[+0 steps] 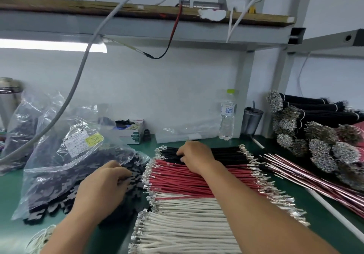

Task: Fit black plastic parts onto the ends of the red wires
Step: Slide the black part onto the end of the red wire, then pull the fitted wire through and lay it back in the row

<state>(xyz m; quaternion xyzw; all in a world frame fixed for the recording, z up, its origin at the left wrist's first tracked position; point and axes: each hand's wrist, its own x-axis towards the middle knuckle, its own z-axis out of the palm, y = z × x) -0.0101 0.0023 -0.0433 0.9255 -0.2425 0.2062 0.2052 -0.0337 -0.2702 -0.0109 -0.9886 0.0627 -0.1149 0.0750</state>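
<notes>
Now the left hand [102,185] digs curled into the black plastic parts [136,173] just left of the red wires [187,179]; the right hand [194,155], fingers curled, should pinch one wire only

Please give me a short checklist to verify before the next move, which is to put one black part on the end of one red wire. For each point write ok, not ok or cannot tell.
1. Black plastic parts within reach: ok, they spill from the open clear bag.
2. Left hand holds a single part: cannot tell, its fingers are in the pile.
3. Right hand on the red wires: not ok, its fingers curl at the black wires.
4. Red wire ends with metal terminals face the parts: ok.
5. One red wire separated from the bundle: not ok.
</notes>
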